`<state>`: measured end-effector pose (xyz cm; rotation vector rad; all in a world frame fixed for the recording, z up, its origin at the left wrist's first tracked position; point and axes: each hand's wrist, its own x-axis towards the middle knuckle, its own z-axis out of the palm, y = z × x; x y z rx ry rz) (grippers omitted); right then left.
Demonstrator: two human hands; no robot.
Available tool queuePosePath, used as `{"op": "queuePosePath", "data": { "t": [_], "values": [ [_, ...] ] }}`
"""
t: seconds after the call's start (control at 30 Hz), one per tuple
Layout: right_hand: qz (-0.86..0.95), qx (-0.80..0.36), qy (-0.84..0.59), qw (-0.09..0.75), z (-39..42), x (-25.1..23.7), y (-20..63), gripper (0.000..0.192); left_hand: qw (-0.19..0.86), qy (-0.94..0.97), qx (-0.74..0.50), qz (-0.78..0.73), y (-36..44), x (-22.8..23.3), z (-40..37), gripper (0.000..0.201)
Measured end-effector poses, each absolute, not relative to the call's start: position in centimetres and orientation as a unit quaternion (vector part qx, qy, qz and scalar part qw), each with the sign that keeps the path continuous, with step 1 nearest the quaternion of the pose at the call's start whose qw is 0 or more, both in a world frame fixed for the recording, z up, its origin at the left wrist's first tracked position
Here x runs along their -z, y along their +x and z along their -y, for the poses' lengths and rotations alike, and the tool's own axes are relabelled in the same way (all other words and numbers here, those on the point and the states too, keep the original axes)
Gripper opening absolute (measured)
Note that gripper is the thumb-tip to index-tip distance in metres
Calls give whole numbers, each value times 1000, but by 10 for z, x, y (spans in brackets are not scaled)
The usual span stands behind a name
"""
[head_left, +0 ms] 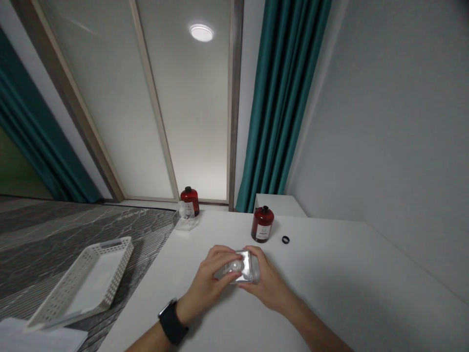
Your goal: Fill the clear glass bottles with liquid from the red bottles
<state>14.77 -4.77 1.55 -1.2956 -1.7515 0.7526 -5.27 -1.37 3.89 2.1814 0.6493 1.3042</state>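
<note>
Gripping from both sides, the left hand (216, 271) and right hand (270, 283) held a clear pack (246, 272) just above or on the white table (330, 278), near the front. Left fingers bent narrowly round a rounded clear part; right thumb and fingers clamped the other end. Contents too blurred to name; possibly moulded plastic with a shiny silver face.

Progress, as judged: part-way. Pack in hand, not yet put aside; a black ring (285, 242) lay loose beside the near bottle (263, 218), glossy dark red, rounded shoulders, pale label. The far bottle (189, 195), same type, stood at the back left, dark cap on, a clear container (186, 224) in front. Neither bottle was being touched.

Further out: smooth matte tabletop, perforated white plastic basket (119, 274) off left, grey streaked, ribbed floor covering (159, 234), pleated teal curtain (282, 98).
</note>
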Motion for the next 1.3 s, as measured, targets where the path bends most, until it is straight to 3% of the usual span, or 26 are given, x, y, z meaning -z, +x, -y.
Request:
{"op": "queuePosePath", "data": {
  "t": [0.43, 0.8, 0.97, 1.17, 1.3],
  "values": [
    [645, -359, -509, 443, 46, -7, 144, 87, 264, 810, -462, -248, -51, -42, 13, 35],
    [658, -344, -535, 402, 48, -13, 143, 71, 280, 817, -423, -276, -49, -36, 12, 43],
    [702, -330, -517, 362, 46, -21, 158, 75, 318, 821, -397, -260, -48, -35, 11, 43],
    [706, -295, -468, 442, 47, -34, 167, 44, 369, 801, -394, -260, -48, -32, 9, 43],
    [677, -305, -476, 472, 49, -34, 160, 50, 387, 801, -383, -250, -48, -34, 6, 31]
  ]
}}
